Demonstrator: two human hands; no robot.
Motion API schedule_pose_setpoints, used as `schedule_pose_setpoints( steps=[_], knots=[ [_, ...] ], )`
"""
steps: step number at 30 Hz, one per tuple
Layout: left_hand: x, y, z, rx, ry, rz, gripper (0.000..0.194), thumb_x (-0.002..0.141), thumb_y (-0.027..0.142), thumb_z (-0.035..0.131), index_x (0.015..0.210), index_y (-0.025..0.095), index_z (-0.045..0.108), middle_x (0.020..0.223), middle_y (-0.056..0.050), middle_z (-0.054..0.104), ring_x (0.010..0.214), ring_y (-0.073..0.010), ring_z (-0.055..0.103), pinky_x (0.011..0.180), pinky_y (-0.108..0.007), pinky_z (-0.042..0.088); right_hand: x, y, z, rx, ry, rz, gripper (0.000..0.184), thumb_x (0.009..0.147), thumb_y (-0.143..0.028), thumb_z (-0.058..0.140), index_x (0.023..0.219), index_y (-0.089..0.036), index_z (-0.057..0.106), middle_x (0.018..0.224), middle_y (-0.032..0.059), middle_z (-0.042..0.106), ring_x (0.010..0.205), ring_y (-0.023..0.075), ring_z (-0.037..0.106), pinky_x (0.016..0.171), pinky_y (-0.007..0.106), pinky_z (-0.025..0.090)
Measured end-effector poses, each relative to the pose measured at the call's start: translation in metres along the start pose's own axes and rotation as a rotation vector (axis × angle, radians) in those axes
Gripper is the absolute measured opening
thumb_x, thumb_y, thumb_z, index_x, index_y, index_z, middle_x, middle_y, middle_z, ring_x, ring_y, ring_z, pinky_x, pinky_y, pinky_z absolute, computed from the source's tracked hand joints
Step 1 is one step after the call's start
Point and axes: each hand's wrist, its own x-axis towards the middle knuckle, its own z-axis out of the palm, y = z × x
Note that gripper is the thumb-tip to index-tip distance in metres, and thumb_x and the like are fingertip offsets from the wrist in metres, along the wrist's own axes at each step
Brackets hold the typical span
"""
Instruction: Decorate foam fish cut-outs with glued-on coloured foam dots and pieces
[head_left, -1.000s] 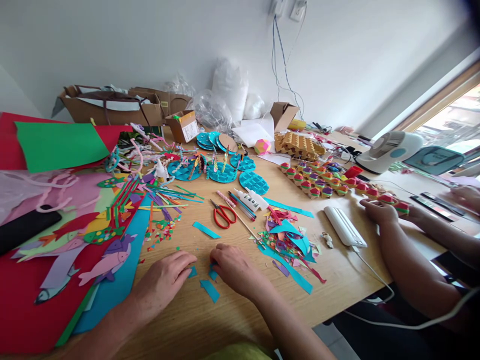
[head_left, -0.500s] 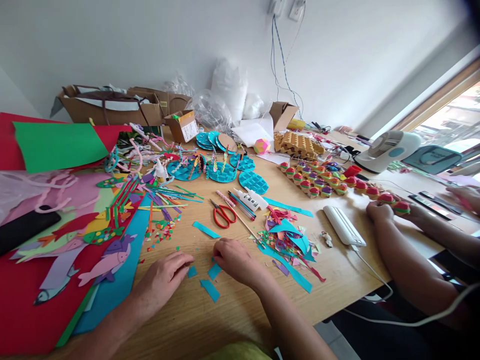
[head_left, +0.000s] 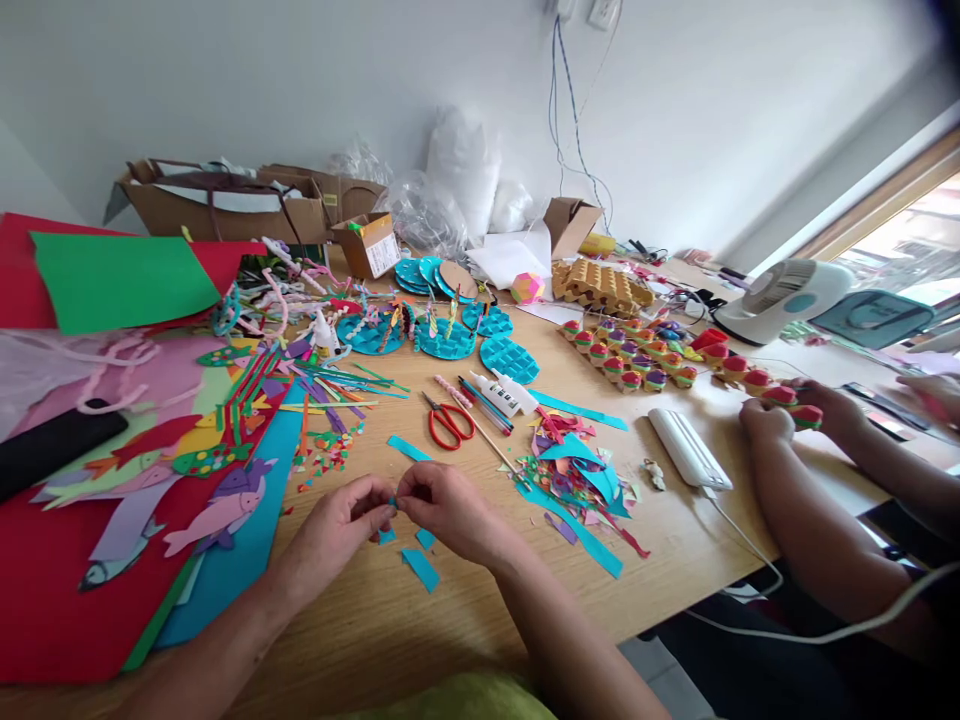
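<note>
Craft workspace: table [head_left: 420, 630] with scissors [head_left: 444, 408], glue bottles [head_left: 495, 397], paper scraps [head_left: 574, 465].

Readable wording: none that I can make out on my feed, neither a word nor a number.
Small cardboard box [head_left: 358, 250]: I see a white label [head_left: 383, 254] on its right-hand face, with dark printed lines too small for me to read.
White bottles [head_left: 496, 393]: small dark and green marks show on them, but from here I cannot resolve them into letters.
White fan [head_left: 784, 300]: I see a blue oval patch on its side, any lettering illegible to me.
</note>
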Motion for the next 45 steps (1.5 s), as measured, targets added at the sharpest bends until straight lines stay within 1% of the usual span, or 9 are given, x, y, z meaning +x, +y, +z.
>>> schedule_pose_setpoints(
  steps=[5,10,15,23,27,30,34,38,45],
  knots=[
    [0.002,-0.004,-0.006,-0.071,0.098,-0.031,0.014,0.069,0.031,0.057,0.068,0.018,0.056,0.054,0.004,0.053,0.052,-0.0111,0.049,0.048,-0.021,0.039,-0.001,-0.001,0.004,-0.091,0.057,-0.004,0.010,0.073,-0.013,0.057,0.081,-0.016,0.062,0.073,-0.0006,0.058,0.060,0.0077,0.049,0.054,0.018,0.034],
    [-0.002,-0.002,-0.008,-0.113,0.182,-0.086,0.016,0.065,0.033,0.058,0.067,0.017,0.055,0.054,0.004,0.055,0.052,-0.0118,0.052,0.049,-0.022,0.041,-0.029,0.003,0.003,-0.416,-0.177,0.006,0.012,0.075,-0.018,0.057,0.086,-0.020,0.063,0.085,0.0028,0.062,0.073,0.0140,0.056,0.060,0.023,0.035],
    [-0.004,-0.004,-0.001,-0.113,0.117,-0.111,0.017,0.066,0.034,0.056,0.068,0.018,0.053,0.054,0.003,0.057,0.052,-0.0118,0.053,0.048,-0.022,0.040,-0.050,0.006,0.011,-0.515,-0.211,0.070,0.016,0.077,-0.023,0.055,0.092,-0.019,0.058,0.090,0.0040,0.062,0.077,0.0163,0.059,0.060,0.024,0.035],
    [-0.007,-0.009,0.006,-0.066,0.051,-0.101,0.014,0.069,0.032,0.054,0.067,0.018,0.053,0.053,0.004,0.054,0.052,-0.0118,0.051,0.049,-0.022,0.040,-0.045,0.011,0.026,-0.504,-0.180,0.112,0.013,0.075,-0.017,0.050,0.086,-0.018,0.057,0.089,0.0048,0.061,0.075,0.0158,0.057,0.059,0.024,0.034],
    [-0.007,-0.016,0.007,-0.077,0.021,-0.103,0.013,0.070,0.031,0.054,0.070,0.018,0.053,0.055,0.004,0.054,0.054,-0.0125,0.052,0.050,-0.022,0.040,-0.046,0.017,0.025,-0.366,-0.087,0.109,0.012,0.072,-0.014,0.049,0.081,-0.018,0.056,0.085,0.0035,0.059,0.073,0.0137,0.053,0.060,0.023,0.033],
    [-0.007,-0.017,0.008,-0.105,0.010,-0.110,0.013,0.070,0.031,0.054,0.071,0.018,0.053,0.056,0.004,0.056,0.055,-0.0128,0.052,0.050,-0.022,0.039,-0.045,0.022,0.021,-0.186,-0.043,0.136,0.012,0.069,-0.011,0.050,0.077,-0.018,0.054,0.071,-0.0011,0.055,0.064,0.0108,0.048,0.057,0.022,0.031],
    [-0.007,-0.012,0.013,-0.145,0.009,-0.123,0.014,0.069,0.032,0.056,0.069,0.018,0.055,0.055,0.003,0.055,0.054,-0.0126,0.050,0.050,-0.022,0.038,-0.037,0.029,0.020,0.329,-0.012,0.156,0.009,0.067,-0.015,0.055,0.074,-0.019,0.050,0.061,-0.0056,0.048,0.054,0.0077,0.042,0.050,0.020,0.031],
    [-0.009,-0.003,0.017,-0.207,0.041,-0.151,0.016,0.068,0.033,0.058,0.068,0.017,0.056,0.056,0.003,0.055,0.056,-0.0125,0.049,0.051,-0.023,0.037,-0.028,0.029,0.023,0.843,-0.002,0.175,0.023,0.066,-0.033,0.064,0.077,-0.018,0.051,0.061,-0.0061,0.046,0.050,0.0059,0.040,0.046,0.019,0.031],
    [-0.013,0.007,0.016,-0.365,0.040,-0.167,0.020,0.068,0.031,0.061,0.082,0.017,0.060,0.068,0.001,0.059,0.064,-0.0122,0.050,0.057,-0.022,0.038,-0.020,0.026,0.029,0.904,0.058,0.170,0.030,0.066,-0.042,0.066,0.077,-0.017,0.054,0.056,-0.0055,0.048,0.046,0.0052,0.037,0.042,0.019,0.026]
  ],
)
